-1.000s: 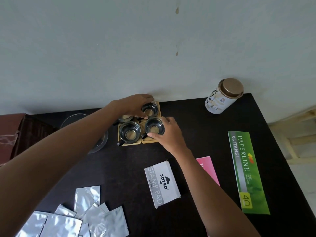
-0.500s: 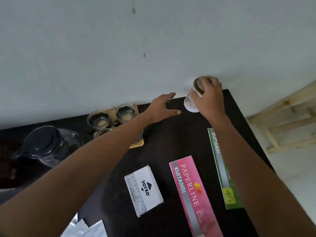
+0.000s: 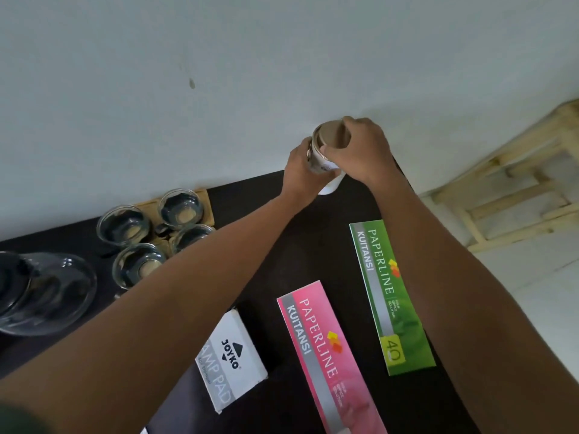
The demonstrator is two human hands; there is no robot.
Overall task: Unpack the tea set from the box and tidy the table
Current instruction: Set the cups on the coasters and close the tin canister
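We counted four glass cups (image 3: 123, 226) in one group, standing on wooden coasters (image 3: 205, 195) at the back of the dark counter (image 3: 319, 245), close to the wall. Each cup stood upright with its open mouth facing up. To the left of the cups there was one glass teapot (image 3: 47, 292), partly cut by the edge of the view.

To the right of the cups, also near the wall, we saw one tin (image 3: 326, 158) with a brown lid. Both hands were clamped on it: the left hand (image 3: 302, 170) was wrapped around its body, and the right hand (image 3: 365, 151) gripped its upper part near the lid. The tin was tilted, with its long axis leaning and the lid pointing up and toward us. We could not tell if its bottom touched the counter.

In front of the cups, nearer to us, there were three flat things. One white stamp pad box (image 3: 233, 358) lay partly under the left arm. One pink receipt book (image 3: 329, 355) lay right of it, and one green receipt book (image 3: 390, 296) lay further right. The long axes of both books ran from the wall side toward us.
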